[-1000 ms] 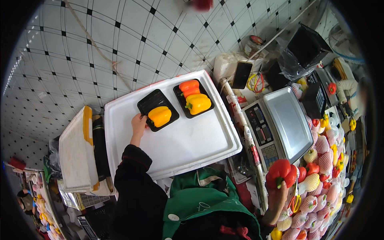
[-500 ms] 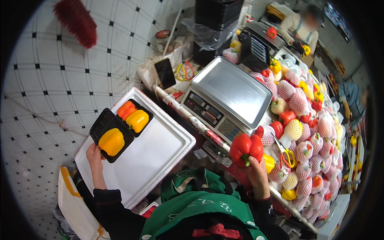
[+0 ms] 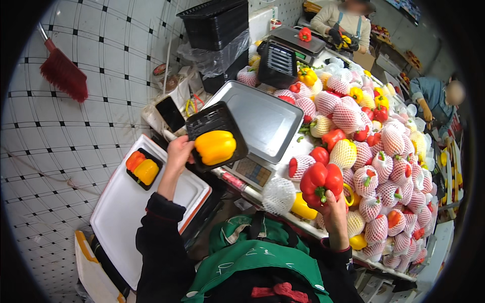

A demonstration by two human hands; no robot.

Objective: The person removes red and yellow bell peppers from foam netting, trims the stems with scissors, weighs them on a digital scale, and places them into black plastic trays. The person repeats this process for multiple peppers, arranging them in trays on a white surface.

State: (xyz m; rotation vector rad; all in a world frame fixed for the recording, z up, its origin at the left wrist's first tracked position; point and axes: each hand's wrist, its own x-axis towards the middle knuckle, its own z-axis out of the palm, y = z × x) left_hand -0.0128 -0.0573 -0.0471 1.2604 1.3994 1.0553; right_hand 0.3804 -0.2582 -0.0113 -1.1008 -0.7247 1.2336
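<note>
My left hand grips the edge of a black plastic tray, tilted up, with a yellow bell pepper lying in it. The tray is above the near left corner of the weighing scale and hides part of it. In my right hand is a red bell pepper, its green stem toward me, over the near edge of the pepper pile. Just left of it lie a yellow pepper and a loose white foam net. Yellow scissor handles show partly behind the red pepper.
Left of me, a white foam box lid bears a second black tray with an orange and a yellow pepper. Many net-wrapped peppers cover the right. Stacked black trays, a phone and two people are farther off.
My left hand has lifted the tray with the yellow pepper off the white lid and carried it right, to the scale. The red pepper stays in my right hand. The view has shifted right.
</note>
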